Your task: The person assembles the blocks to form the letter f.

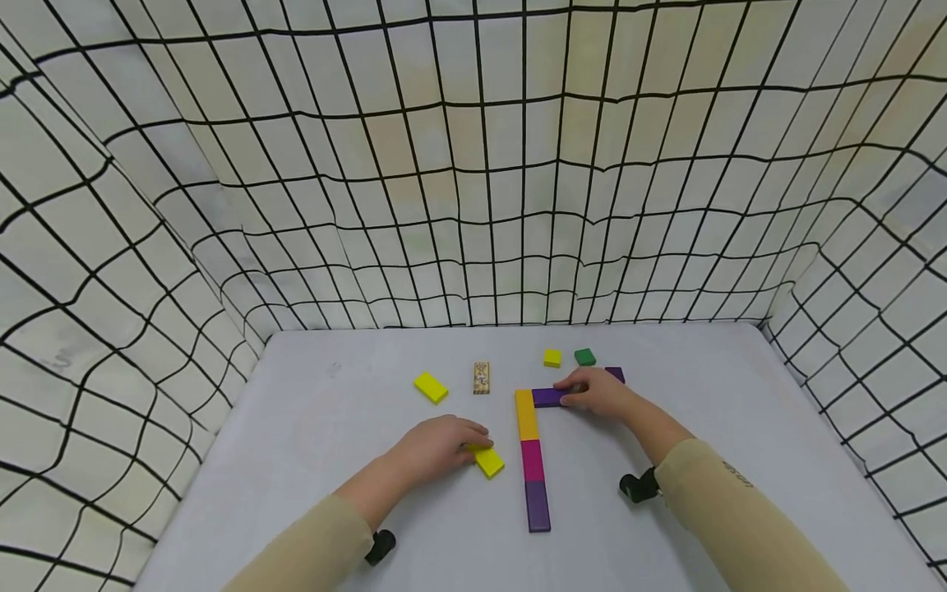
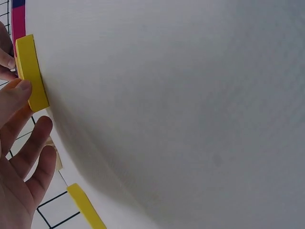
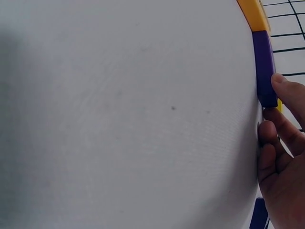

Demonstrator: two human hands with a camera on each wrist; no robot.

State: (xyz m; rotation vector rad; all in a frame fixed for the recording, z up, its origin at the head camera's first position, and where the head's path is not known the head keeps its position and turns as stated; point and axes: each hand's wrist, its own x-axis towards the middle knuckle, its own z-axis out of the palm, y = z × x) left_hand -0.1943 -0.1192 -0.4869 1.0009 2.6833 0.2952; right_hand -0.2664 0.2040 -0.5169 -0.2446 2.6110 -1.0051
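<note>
My left hand (image 1: 436, 444) pinches a yellow block (image 1: 489, 462) between thumb and fingers, left of a row of blocks. In the left wrist view the thumb lies against that yellow block (image 2: 31, 71). The row holds a yellow-orange block (image 1: 527, 415), a magenta block (image 1: 533, 460) and a purple block (image 1: 538, 506), end to end. A darker purple block (image 1: 547, 398) runs rightward from the top of the row. My right hand (image 1: 602, 393) grips its right end; in the right wrist view the thumb is on the purple block (image 3: 265, 67), with fingertips close by its end.
Beyond the hands lie another yellow block (image 1: 431, 387), a patterned tan piece (image 1: 482, 377), a small yellow block (image 1: 552, 358) and a green block (image 1: 585, 357). A dark purple block (image 1: 615, 374) lies just behind my right hand. Black netting (image 1: 521, 218) surrounds the white table (image 1: 333, 411).
</note>
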